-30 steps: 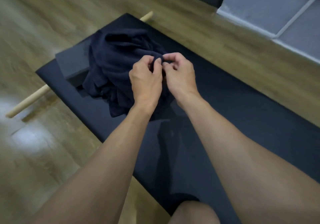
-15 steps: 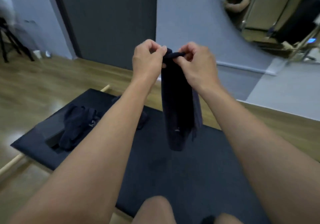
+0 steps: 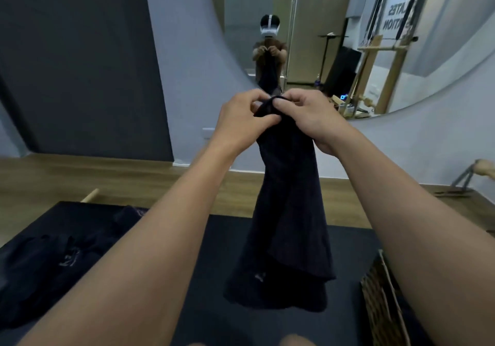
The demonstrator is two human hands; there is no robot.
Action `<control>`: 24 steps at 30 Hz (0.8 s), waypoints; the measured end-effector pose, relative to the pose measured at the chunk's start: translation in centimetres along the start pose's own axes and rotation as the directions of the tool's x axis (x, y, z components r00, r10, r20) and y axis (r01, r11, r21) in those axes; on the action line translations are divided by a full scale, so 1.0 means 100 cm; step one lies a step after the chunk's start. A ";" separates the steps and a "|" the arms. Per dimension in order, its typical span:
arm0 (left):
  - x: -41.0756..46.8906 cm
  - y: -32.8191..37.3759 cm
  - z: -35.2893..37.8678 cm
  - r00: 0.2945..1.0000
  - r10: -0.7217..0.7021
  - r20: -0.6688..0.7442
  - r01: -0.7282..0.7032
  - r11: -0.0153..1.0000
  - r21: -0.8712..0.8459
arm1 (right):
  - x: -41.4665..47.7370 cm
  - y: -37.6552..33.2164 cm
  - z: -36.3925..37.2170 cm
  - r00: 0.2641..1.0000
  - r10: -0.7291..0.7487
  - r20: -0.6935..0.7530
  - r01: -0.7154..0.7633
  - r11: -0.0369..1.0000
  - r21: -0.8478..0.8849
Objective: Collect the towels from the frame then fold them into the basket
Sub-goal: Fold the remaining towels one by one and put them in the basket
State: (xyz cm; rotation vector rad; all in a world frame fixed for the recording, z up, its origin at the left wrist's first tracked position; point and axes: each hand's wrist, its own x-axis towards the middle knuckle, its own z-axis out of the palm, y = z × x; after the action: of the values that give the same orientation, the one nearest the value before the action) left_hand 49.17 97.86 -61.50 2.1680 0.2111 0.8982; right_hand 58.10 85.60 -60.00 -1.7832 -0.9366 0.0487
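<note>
Folding step, w/ 1 towel in hand. The left hand (image 3: 241,120) and right hand (image 3: 313,120) are raised in front, close together and nearly touching. Each pinches the top edge of a dark towel (image 3: 289,211), thumb against curled fingers. The towel hangs free below them in a long bunched drape. Its lower end is over the bench (image 3: 222,252), prob. not resting on it, though I can't tell for sure. More dark towels lie in a heap (image 3: 53,265) on the bench's left end, well apart from the hanging 1. A wicker basket (image 3: 380,305) shows at lower right, just beside the right forearm; its inside is out of sight.

My read: collecting looks done or nearly so, and folding has barely begun, since nothing visible is folded yet. The next move prob. calls for the hands to slide apart along the top edge to find the 2 corners, so the cloth opens flat instead of hanging like a rope. Then corner to corner, or lay it on the bench to halve it. The cloth looks limp, so neither pinch should slacken while spreading.
</note>
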 end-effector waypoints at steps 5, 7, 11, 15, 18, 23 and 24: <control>0.001 0.014 0.021 0.984 -0.113 0.140 0.135 0.977 -0.165 | -0.006 0.010 0.002 0.999 0.045 0.014 -0.046 0.997 0.069; 0.003 0.014 0.021 0.980 -0.139 0.140 0.150 0.986 -0.072 | -0.014 0.022 0.003 0.996 0.090 0.004 -0.090 0.993 0.076; 0.008 0.007 0.011 0.986 -0.152 -0.063 0.153 0.988 0.019 | -0.036 0.061 0.011 0.976 0.211 0.060 -0.192 0.954 -0.229; 0.007 0.002 -0.016 0.936 -0.195 -0.293 0.192 0.981 -0.041 | -0.048 0.093 0.018 0.928 0.372 0.031 -0.335 0.866 -0.370; 0.005 -0.016 -0.045 0.866 -0.250 -0.434 0.287 0.958 0.020 | -0.042 0.097 0.015 0.925 0.372 -0.069 -0.378 0.892 -0.248; -0.005 -0.041 -0.052 0.974 -0.189 -0.124 0.222 0.900 0.374 | -0.009 0.044 0.024 0.984 0.168 -0.058 -0.176 0.969 -0.175; -0.007 -0.036 -0.042 0.983 -0.180 0.046 0.155 0.932 0.327 | -0.002 0.030 0.028 0.994 0.112 -0.016 -0.113 0.969 -0.220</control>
State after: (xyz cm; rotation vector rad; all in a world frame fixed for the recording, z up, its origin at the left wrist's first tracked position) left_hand 46.32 102.56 -62.46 2.4350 0.5312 0.7218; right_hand 58.40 87.35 -63.75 -2.0409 -0.8635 0.0140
